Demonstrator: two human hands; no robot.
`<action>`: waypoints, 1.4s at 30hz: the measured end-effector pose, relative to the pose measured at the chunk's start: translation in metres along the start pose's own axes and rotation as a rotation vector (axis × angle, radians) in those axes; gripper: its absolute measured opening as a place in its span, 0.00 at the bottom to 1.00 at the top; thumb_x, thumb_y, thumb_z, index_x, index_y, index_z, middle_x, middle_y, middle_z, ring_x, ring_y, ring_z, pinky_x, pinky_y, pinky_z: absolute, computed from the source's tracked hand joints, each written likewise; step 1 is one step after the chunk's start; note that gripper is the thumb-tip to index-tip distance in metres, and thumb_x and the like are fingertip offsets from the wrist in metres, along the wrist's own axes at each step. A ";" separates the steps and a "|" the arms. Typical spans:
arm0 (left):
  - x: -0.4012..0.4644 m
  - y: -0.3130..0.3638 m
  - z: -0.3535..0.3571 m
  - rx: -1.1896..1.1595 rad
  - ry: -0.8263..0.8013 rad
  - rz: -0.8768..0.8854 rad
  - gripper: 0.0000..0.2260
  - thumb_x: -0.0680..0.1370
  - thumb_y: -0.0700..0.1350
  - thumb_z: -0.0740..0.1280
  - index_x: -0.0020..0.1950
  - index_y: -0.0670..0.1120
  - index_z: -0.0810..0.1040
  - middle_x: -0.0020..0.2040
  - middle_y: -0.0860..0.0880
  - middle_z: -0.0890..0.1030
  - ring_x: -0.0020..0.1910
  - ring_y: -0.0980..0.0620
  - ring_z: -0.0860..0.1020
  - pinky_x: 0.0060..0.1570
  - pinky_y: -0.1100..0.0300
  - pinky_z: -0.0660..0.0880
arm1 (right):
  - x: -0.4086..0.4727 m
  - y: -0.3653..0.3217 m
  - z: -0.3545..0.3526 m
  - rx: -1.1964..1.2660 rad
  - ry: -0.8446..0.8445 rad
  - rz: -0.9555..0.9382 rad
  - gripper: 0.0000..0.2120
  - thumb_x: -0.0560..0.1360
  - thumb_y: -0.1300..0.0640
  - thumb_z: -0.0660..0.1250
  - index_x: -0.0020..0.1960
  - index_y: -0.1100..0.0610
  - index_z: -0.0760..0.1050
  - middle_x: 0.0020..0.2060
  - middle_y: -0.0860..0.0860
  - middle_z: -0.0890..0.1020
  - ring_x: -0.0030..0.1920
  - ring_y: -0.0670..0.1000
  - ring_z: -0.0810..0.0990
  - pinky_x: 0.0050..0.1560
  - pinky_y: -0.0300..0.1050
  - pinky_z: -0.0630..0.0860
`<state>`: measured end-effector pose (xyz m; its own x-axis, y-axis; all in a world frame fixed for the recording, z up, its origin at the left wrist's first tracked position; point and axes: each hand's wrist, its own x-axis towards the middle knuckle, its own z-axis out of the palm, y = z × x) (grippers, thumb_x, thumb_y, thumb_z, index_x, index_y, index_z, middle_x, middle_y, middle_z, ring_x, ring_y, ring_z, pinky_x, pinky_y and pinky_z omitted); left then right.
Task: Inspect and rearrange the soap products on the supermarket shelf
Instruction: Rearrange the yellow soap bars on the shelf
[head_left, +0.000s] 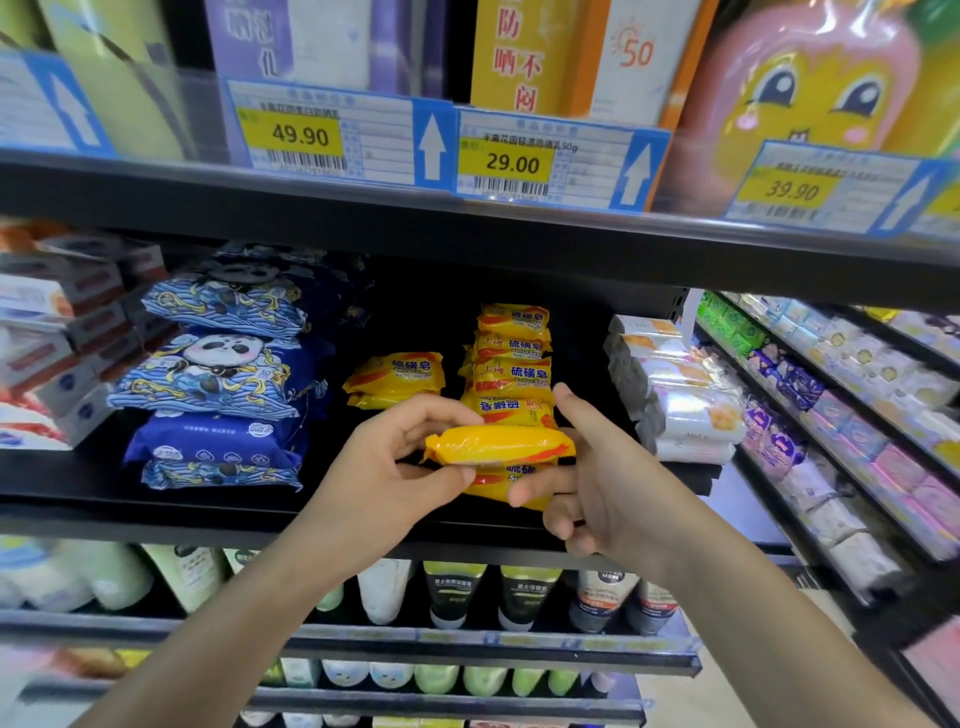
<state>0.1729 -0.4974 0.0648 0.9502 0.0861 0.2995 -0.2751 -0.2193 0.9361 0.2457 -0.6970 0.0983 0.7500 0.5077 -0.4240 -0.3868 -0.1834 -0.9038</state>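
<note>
1. L hand (395, 457) pinches the left end of a yellow soap bar (500, 445), thumb under, fingers curled over the top.
2. R hand (587, 478) holds the bar's right end: index finger up behind it, other fingers curled beneath.
3. Bar is edge-on, level, held between both hands in front of the black shelf (156, 499), not touching it.
4. Just behind the grip: tall stack of yellow soaps (511, 364), 1 pack near the bottom upside down.
5. Behind and left of the grip: short pile of 2 yellow soaps (395, 379).
6. Further left: blue panda-print packs (218, 374), stacked.
7. Right of the grip: white wrapped packs (675, 395), stacked.
8. Above: price tags (511, 163) reading 49.90, 29.00, 39.90.
</note>
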 end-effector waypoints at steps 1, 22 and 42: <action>0.000 -0.001 0.000 -0.002 -0.007 0.018 0.16 0.76 0.32 0.73 0.58 0.48 0.82 0.54 0.52 0.85 0.56 0.54 0.82 0.51 0.60 0.81 | 0.000 0.000 0.000 0.013 -0.025 0.012 0.34 0.74 0.26 0.59 0.65 0.51 0.78 0.43 0.58 0.84 0.28 0.51 0.70 0.26 0.38 0.62; -0.004 -0.013 -0.004 0.256 0.184 0.013 0.26 0.78 0.33 0.68 0.64 0.64 0.77 0.63 0.62 0.78 0.65 0.61 0.76 0.64 0.60 0.71 | 0.009 0.009 0.000 0.112 0.075 -0.053 0.17 0.77 0.54 0.71 0.63 0.59 0.78 0.40 0.55 0.83 0.32 0.51 0.79 0.29 0.41 0.74; 0.007 0.011 0.001 -0.205 0.144 -0.690 0.19 0.80 0.63 0.64 0.57 0.48 0.80 0.44 0.43 0.86 0.36 0.47 0.84 0.33 0.56 0.78 | -0.005 0.021 0.009 -0.320 0.158 -0.672 0.17 0.72 0.71 0.72 0.51 0.50 0.79 0.48 0.45 0.84 0.49 0.46 0.81 0.48 0.38 0.77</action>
<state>0.1770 -0.4998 0.0772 0.8924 0.2689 -0.3625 0.3436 0.1160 0.9319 0.2289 -0.6960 0.0819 0.8465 0.4743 0.2418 0.3365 -0.1246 -0.9334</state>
